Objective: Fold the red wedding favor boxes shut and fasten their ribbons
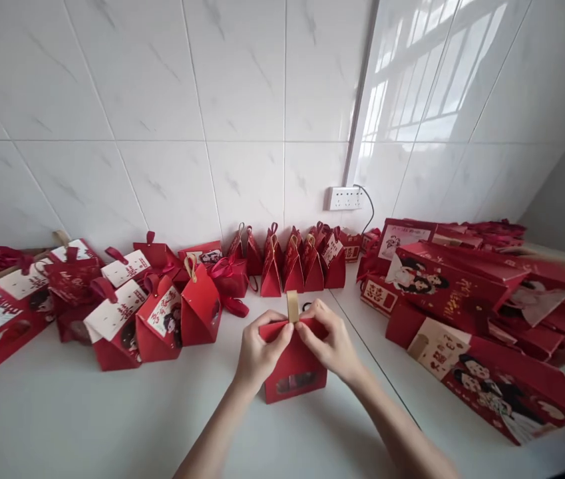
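Note:
A red gift box (295,362) with a clear window low on its front stands upright on the white table, right before me. From the middle of its top edge rises a gold ribbon loop (293,306). My left hand (263,347) pinches the top edge just left of the ribbon, thumb in front and fingers behind. On the other side my right hand (331,340) grips the same edge, its thumb close beside the left one at the ribbon's base. The fingertips behind the box are hidden. What fills the window is too dark to name.
Several red boxes with ribbon handles (165,322) stand to the left. A row of small pointed red boxes (292,263) lines the tiled wall. Larger printed red boxes (502,379) lie piled on the right. A power socket (346,198) with a black cable is on the wall.

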The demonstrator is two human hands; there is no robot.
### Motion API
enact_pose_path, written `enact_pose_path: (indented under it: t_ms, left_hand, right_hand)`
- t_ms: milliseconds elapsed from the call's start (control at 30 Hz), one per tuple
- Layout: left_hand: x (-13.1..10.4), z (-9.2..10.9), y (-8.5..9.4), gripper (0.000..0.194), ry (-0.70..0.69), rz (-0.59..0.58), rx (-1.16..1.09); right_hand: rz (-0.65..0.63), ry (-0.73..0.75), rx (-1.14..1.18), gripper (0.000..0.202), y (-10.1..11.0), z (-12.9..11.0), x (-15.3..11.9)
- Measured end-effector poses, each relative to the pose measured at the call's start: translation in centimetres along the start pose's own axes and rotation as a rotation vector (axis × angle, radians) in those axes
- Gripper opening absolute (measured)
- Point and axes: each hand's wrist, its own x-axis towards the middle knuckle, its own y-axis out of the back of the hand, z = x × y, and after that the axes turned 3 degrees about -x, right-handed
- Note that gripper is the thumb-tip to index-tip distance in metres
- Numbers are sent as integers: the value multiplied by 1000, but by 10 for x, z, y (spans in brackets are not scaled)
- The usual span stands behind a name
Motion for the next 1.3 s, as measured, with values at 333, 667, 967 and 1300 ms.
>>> enact_pose_path:
  t_ms: [333, 667, 967, 1300]
  left_hand:
    - [3, -2, 1, 18, 43, -15, 24]
    - [4, -1, 3, 20, 52, -35, 40]
    - [4, -1, 1, 20, 43, -23, 8]
    - [4, -3, 0, 21, 75, -22, -22]
  right_hand:
    - [12, -7, 29, 12, 0, 5, 1]
    - [11, -13, 50, 16, 0, 5, 1]
    - [28, -5, 38, 10, -1, 4, 1]
    - [15, -52, 51, 14, 0, 1, 0]
